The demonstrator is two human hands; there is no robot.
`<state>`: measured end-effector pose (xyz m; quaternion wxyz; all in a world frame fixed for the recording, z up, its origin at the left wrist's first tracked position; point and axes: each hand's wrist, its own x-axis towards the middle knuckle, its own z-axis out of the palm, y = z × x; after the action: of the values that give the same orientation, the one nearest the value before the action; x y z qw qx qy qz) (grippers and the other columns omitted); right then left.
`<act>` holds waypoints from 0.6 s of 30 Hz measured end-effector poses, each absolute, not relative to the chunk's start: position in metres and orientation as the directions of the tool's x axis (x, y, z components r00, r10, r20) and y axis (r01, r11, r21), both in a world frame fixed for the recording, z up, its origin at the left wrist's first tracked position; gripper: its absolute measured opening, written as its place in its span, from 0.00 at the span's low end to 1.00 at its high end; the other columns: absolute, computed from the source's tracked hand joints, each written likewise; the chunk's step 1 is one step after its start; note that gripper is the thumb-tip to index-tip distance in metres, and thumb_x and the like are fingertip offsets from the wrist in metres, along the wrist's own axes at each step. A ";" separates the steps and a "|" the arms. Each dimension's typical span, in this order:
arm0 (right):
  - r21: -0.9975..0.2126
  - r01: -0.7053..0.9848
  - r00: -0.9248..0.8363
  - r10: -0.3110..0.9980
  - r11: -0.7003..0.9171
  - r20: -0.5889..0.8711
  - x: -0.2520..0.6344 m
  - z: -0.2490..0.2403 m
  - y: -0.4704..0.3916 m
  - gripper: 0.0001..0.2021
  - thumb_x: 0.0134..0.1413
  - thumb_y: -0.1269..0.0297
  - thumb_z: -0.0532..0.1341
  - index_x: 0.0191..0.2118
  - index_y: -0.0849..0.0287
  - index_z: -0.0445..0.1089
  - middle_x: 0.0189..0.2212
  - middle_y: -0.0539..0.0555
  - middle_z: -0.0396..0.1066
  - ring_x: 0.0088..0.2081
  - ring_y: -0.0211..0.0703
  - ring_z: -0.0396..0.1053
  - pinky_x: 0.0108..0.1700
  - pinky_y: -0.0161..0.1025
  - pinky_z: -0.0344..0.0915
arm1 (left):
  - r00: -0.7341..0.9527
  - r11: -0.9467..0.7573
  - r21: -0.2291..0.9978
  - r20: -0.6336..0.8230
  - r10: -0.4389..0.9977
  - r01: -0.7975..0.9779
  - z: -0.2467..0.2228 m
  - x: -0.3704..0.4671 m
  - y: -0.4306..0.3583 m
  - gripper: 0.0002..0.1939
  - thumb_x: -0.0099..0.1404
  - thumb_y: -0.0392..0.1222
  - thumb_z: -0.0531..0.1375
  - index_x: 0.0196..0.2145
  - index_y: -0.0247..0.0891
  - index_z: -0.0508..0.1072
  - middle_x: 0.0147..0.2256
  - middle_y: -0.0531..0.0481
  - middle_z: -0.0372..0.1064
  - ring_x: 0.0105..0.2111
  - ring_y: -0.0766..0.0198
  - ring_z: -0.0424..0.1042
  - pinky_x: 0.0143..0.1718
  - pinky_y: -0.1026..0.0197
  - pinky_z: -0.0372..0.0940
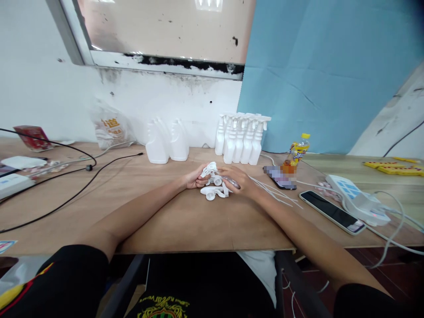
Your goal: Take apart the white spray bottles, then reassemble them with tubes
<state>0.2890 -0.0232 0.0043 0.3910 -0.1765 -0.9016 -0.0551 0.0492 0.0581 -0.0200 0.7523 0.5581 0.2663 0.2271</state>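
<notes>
My left hand (196, 177) grips a white spray trigger head (210, 169) above the middle of the table. Close beside it, my right hand (241, 180) is closed around a shiny metal tool (232, 182). Thin prongs like a fork's seem to show by the trigger head, though the fingers hide part of the tool. Whether the tool touches the trigger head I cannot tell. Below the hands more white trigger heads (214, 191) lie on the wooden table (198, 225).
White bottles without heads (158, 143) and several spray bottles with heads (243, 139) stand along the wall. White thin tubes (273, 192), a phone (331, 211), a drink bottle (297, 154) and a power strip (357, 198) lie or stand rightward. Black cables (99, 176) cross the left side.
</notes>
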 end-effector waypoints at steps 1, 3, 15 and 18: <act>-0.020 0.375 -0.655 0.280 0.927 0.702 0.289 0.006 -0.025 0.16 0.68 0.64 0.56 0.58 0.55 0.69 0.61 0.63 0.68 0.61 0.53 0.68 0.61 0.54 0.65 | 0.758 0.269 0.963 -0.160 0.632 -0.021 -0.021 0.049 0.058 0.35 0.70 0.68 0.49 0.16 0.39 0.52 0.12 0.60 0.37 0.10 0.76 0.35 0.08 0.72 0.36; 0.020 0.389 -0.711 0.287 0.921 0.642 0.289 0.008 -0.027 0.19 0.67 0.64 0.56 0.62 0.54 0.66 0.66 0.62 0.62 0.65 0.55 0.63 0.63 0.56 0.61 | 0.756 0.252 0.968 -0.172 0.632 0.010 -0.022 0.050 0.058 0.36 0.70 0.69 0.49 0.15 0.40 0.52 0.12 0.60 0.37 0.11 0.76 0.35 0.09 0.72 0.37; -0.159 0.407 -0.545 0.379 0.899 0.748 0.310 0.015 -0.018 0.16 0.69 0.66 0.53 0.56 0.54 0.73 0.61 0.59 0.69 0.61 0.50 0.69 0.62 0.51 0.62 | 0.396 -0.115 0.993 0.115 0.911 -0.024 -0.020 0.043 0.060 0.30 0.65 0.70 0.50 0.22 0.41 0.59 0.16 0.58 0.49 0.13 0.71 0.46 0.13 0.67 0.45; -0.361 0.479 -0.430 0.573 0.800 0.698 0.336 0.016 -0.007 0.14 0.67 0.62 0.56 0.48 0.56 0.78 0.53 0.58 0.77 0.54 0.52 0.74 0.57 0.48 0.67 | 0.182 -0.234 0.970 0.218 0.959 0.069 -0.023 0.031 0.069 0.24 0.60 0.65 0.59 0.25 0.40 0.64 0.20 0.56 0.59 0.18 0.69 0.57 0.19 0.66 0.54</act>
<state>0.3357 -0.0072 0.0160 0.4332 -0.3116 -0.8440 0.0538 0.0309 0.0691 -0.0230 0.4581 0.6172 0.4163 0.4857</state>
